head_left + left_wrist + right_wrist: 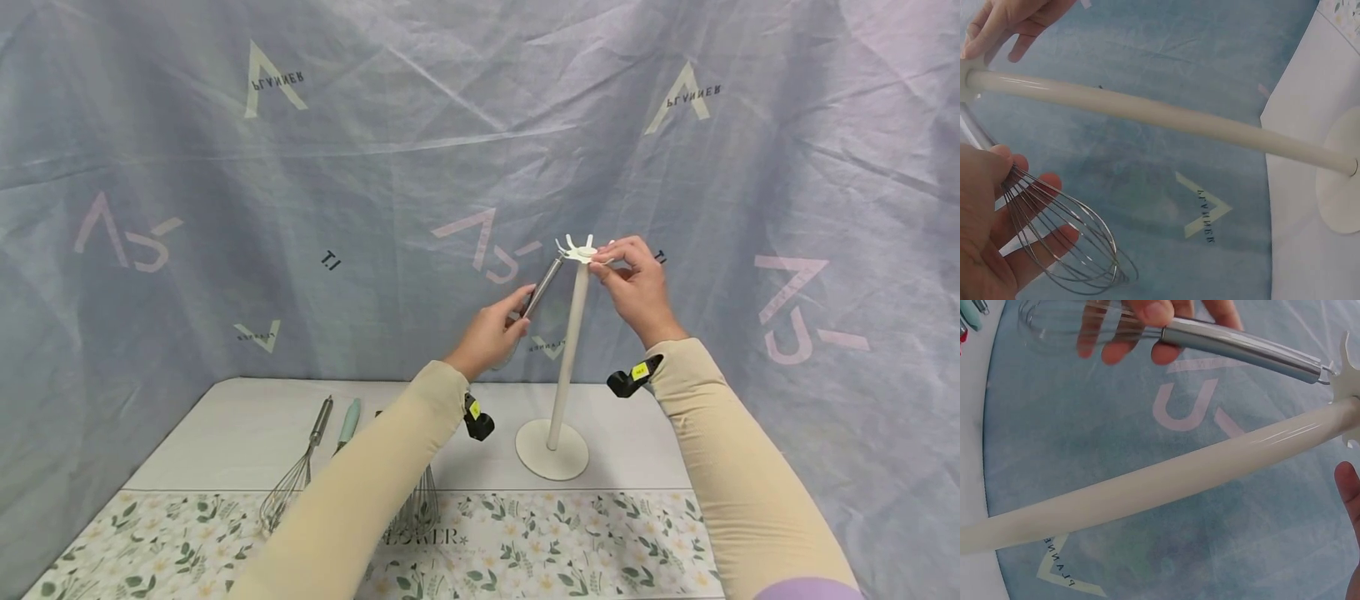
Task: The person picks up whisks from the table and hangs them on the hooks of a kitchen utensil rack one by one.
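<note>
A metal whisk (1241, 350) is held in my left hand (491, 333), thumb and fingers pinching it where the handle meets the wires. Its wire balloon (1079, 225) hangs beside the fingers in the left wrist view. The handle slants up to a white stand (572, 358), and the small loop (1327, 375) at its end touches or lies very near one hook of the top. My right hand (637, 287) grips the opposite side of that hooked top (579, 252) between thumb and fingers. In the right wrist view only part of this hand shows.
On the table (247, 417) at left lie another whisk (318, 425) and a utensil with a mint-green handle (349, 421). More whisk wires (426, 500) show partly behind my left sleeve. The stand's round base (534, 454) rests on the table, before a grey curtain (375, 208).
</note>
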{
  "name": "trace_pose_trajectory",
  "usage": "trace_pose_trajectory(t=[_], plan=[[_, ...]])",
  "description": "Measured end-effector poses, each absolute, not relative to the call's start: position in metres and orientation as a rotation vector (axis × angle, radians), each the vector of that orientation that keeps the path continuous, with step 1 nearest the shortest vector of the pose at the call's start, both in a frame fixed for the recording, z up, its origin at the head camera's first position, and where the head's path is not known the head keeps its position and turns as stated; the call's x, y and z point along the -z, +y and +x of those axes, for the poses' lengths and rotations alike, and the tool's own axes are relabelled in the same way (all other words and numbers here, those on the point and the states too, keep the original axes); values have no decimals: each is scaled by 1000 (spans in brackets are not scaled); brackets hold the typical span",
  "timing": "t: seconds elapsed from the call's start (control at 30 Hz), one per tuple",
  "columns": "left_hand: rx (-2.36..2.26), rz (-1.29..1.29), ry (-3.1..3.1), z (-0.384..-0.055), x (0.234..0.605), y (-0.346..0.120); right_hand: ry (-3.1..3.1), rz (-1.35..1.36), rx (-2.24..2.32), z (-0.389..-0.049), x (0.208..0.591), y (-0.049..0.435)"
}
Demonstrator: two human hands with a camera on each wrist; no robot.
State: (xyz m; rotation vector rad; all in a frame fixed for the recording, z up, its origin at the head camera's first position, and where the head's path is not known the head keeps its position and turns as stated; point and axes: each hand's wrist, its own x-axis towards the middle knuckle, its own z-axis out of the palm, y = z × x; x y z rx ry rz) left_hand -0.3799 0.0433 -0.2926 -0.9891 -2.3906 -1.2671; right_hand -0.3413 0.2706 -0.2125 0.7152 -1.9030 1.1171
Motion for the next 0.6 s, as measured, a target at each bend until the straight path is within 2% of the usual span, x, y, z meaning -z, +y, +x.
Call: trace_pose_trajectory(t=[0.6], plan=[[1570, -863, -2368, -388, 317, 68, -1898, 691, -1121, -344, 216, 272]])
